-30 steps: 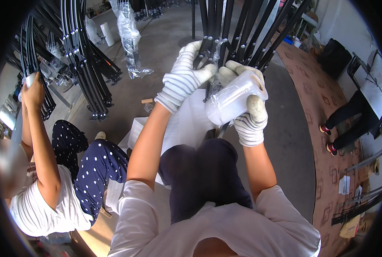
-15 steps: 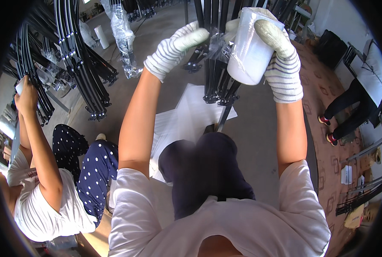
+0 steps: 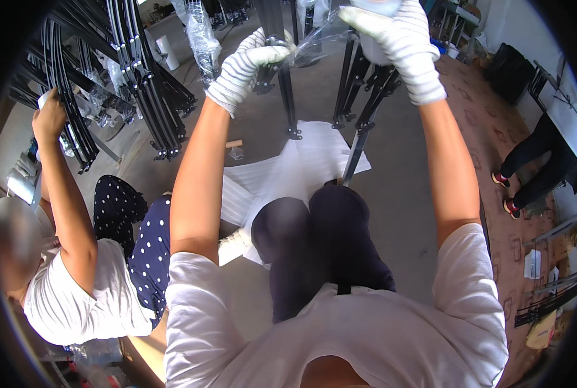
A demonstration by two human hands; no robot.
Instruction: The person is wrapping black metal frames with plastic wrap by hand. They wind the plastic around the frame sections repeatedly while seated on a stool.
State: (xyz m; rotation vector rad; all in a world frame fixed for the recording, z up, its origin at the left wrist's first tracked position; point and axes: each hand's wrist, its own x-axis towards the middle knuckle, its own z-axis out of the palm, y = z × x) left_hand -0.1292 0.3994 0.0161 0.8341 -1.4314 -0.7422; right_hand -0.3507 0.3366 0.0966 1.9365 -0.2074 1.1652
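Note:
My left hand (image 3: 244, 70), in a striped white knit glove, is closed around black metal bars (image 3: 288, 100) that hang upright ahead of me. A stretched strip of clear plastic film (image 3: 324, 40) runs from beside its thumb toward my right hand (image 3: 410, 48), gloved the same way. That hand grips a roll of clear stretch film (image 3: 374, 52), partly hidden by the glove and cut off by the upper edge. More black metal bars (image 3: 348, 87) with small end brackets hang behind and beneath the roll.
White foam sheets (image 3: 314, 142) lie on the floor before my knees. Left of me, a co-worker (image 3: 75, 284) sits reaching up to hanging black bars (image 3: 143, 84). A film-wrapped bundle (image 3: 201, 42) hangs beyond. Another person (image 3: 528, 155) stands at the right on patterned red-brown flooring (image 3: 473, 139).
My left hand has closed around bars, having been open beside them. My right hand and the roll have moved up and away; the film now stretches between my hands, and the bars stand farther apart.

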